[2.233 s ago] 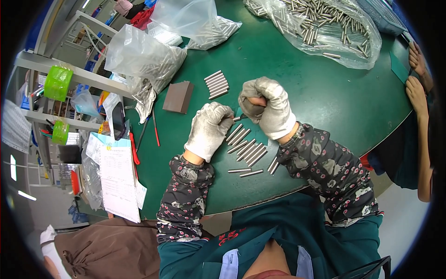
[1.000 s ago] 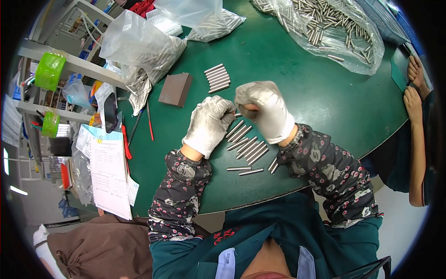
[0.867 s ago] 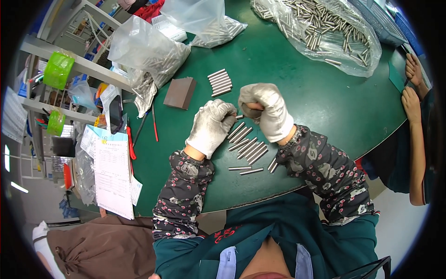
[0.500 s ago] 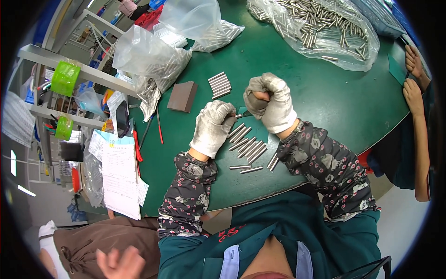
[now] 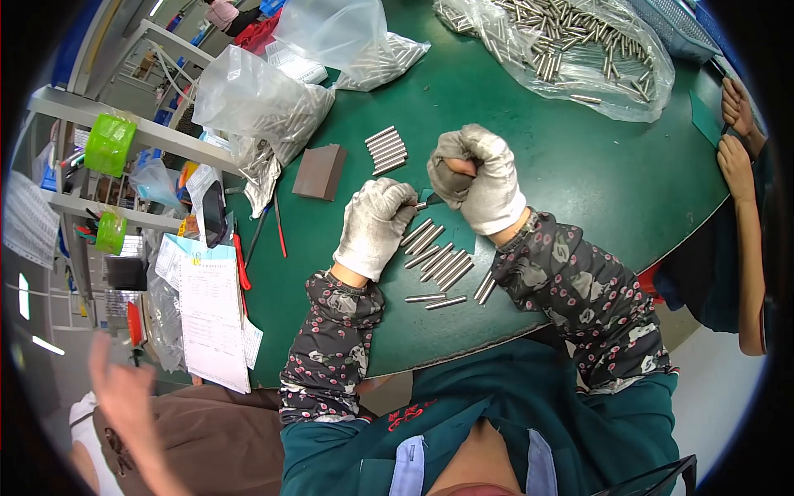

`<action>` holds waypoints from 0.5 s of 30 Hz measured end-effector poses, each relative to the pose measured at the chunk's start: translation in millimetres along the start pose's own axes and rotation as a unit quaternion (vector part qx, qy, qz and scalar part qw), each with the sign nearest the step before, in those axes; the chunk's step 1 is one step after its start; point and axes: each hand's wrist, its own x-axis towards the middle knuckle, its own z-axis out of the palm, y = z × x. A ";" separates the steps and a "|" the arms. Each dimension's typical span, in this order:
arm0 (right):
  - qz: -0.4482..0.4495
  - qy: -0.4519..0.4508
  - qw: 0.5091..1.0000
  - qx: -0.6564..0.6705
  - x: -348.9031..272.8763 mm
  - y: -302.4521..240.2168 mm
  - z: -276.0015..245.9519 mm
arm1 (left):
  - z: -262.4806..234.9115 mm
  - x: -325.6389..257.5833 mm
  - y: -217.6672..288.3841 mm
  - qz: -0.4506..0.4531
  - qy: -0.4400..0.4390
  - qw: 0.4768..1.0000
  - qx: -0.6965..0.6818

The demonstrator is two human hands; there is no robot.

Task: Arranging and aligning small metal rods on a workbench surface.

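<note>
My left hand (image 5: 370,227), in a pale work glove, is closed round a metal pin (image 5: 421,205) whose end sticks out past the fingers. Close by on the right, my right hand (image 5: 480,180) is gloved too, with its thumb tip bare, and is closed on a thin dark tool (image 5: 435,198). That tool's tip points at the pin's end; the fist hides the rest of it, and I cannot tell whether the two touch. Below my hands, several loose metal pins (image 5: 447,266) lie on the green table. Beyond them is a neat row of pins (image 5: 386,150).
A brown block (image 5: 319,172) sits left of the row. Bags of pins (image 5: 289,116) stand behind, and an opened plastic bag of pins (image 5: 571,50) lies far right. Papers (image 5: 213,318) and red-handled pliers (image 5: 241,263) are at left. A co-worker's hands (image 5: 736,157) show at right.
The view has shifted slightly. My two hands keep nearly the same pose by the pin's end. At the lower left, another person's hand has swung up and to the left.
</note>
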 end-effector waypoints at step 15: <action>-0.007 0.032 0.999 -0.004 0.4 3.5 -0.5 | 1.2 -0.2 -1.7 -0.001 -0.014 1.000 -0.017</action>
